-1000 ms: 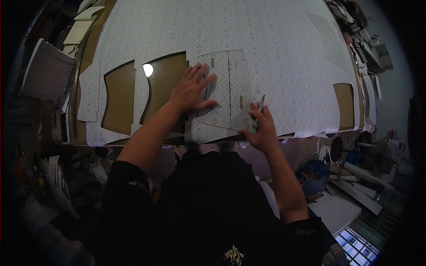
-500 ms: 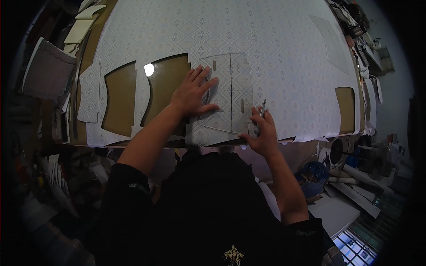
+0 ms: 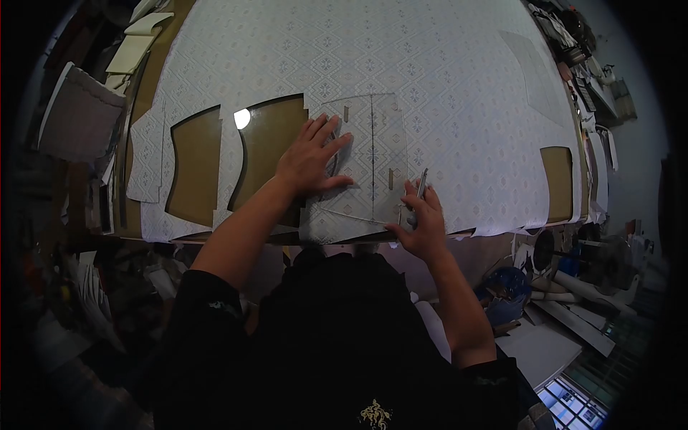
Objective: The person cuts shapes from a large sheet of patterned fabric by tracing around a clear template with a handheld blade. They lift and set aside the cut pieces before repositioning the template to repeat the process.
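My left hand [image 3: 309, 156] lies flat with fingers spread, pressing on the left part of a clear template [image 3: 358, 158]. The template has a dark line down its middle and two small slots, and it rests on pale patterned fabric [image 3: 459, 122]. At its lower right corner is my right hand [image 3: 424, 223], thumb and fingertips close to the template's edge. This hand is closed around a slim silver tool [image 3: 421, 188] that points up and away from me; the exact kind I cannot tell.
Two curved cutouts, a left one [image 3: 195, 165] and a larger one [image 3: 272, 143], expose the brown tabletop. Another cutout [image 3: 557, 183] is at the right end. A second clear template [image 3: 534, 75] lies far right. Papers [image 3: 132, 51] line the left edge; a fan [image 3: 573, 251] stands below right.
The view has tilted slightly, so the table sits a little lower in it. Both hands stay at the template; my right hand with the silver tool has barely shifted.
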Tool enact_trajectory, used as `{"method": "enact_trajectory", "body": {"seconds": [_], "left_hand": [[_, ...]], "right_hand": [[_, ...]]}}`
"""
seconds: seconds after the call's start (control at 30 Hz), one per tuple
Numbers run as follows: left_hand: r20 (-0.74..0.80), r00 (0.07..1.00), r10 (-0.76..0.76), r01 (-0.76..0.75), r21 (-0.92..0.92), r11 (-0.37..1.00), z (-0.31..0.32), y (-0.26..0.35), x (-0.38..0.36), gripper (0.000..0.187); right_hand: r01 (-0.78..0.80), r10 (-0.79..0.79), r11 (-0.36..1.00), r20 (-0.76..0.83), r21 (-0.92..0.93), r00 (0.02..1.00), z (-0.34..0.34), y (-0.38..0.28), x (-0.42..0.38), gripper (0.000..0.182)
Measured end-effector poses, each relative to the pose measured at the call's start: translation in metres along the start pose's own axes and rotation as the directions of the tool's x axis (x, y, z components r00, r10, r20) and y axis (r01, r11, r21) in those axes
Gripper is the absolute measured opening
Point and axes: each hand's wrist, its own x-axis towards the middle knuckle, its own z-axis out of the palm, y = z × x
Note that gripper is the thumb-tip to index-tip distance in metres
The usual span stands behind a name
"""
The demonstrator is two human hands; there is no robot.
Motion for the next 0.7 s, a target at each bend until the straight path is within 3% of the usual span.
{"method": "enact_trajectory", "body": {"seconds": [0.33,0.7], "left_hand": [[-0.019,1.000,0.013,-0.013,-0.003,1.000,0.0017,-0.0014,0.0001,0.088],[-0.024,1.000,0.020,-0.021,-0.034,0.999,0.0063,-0.0028,-0.0035,0.092]], "right_hand": [[0.016,-0.016,1.000,-0.012,-0.004,1.000,0.0020,0.0018,-0.0006,0.059],[0.010,-0.010,1.000,-0.001,-0.002,1.000,-0.0005,-0.0013,-0.0020,0.064]]}}
